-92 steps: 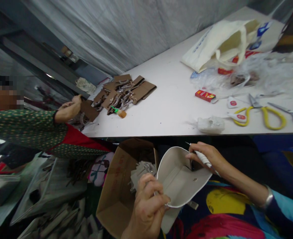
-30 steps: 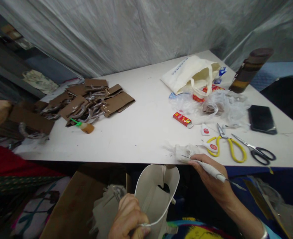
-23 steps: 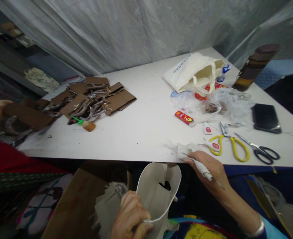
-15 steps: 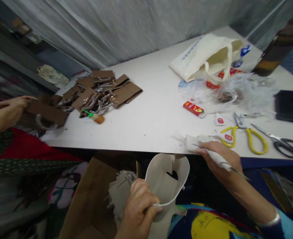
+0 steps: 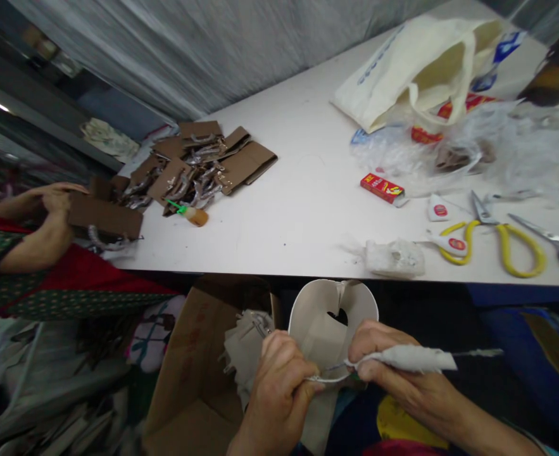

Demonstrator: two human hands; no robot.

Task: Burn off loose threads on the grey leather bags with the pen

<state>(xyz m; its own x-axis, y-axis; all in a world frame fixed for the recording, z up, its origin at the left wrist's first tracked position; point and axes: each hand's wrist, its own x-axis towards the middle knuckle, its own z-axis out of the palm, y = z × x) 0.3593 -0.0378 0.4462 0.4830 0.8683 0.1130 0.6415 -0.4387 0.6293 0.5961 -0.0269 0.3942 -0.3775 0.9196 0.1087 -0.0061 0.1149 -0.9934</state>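
A beige bag-like piece (image 5: 320, 323) with a curved open rim hangs below the table's front edge. My left hand (image 5: 282, 386) pinches its near rim at the left. Just right of that, my right hand (image 5: 393, 364) is closed around a tool with a white wrapped handle (image 5: 421, 358). The tool's thin metal tip reaches the rim between my two hands. A dark opening shows in the far wall of the beige piece.
On the white table (image 5: 260, 247) are a clear packet (image 5: 394, 258), yellow-handled scissors (image 5: 521, 253), a red box (image 5: 382, 189), a cream tote (image 5: 402, 69), brown pieces (image 5: 245, 166) and a small bottle (image 5: 194, 216). A co-worker's hands (image 5: 56, 209) are at left; a carton (image 5: 184, 373) stands below.
My right hand has moved from the table edge down and left to the beige rim, bringing the tool's tip there. The view has shifted, and a second co-worker's hand now shows.
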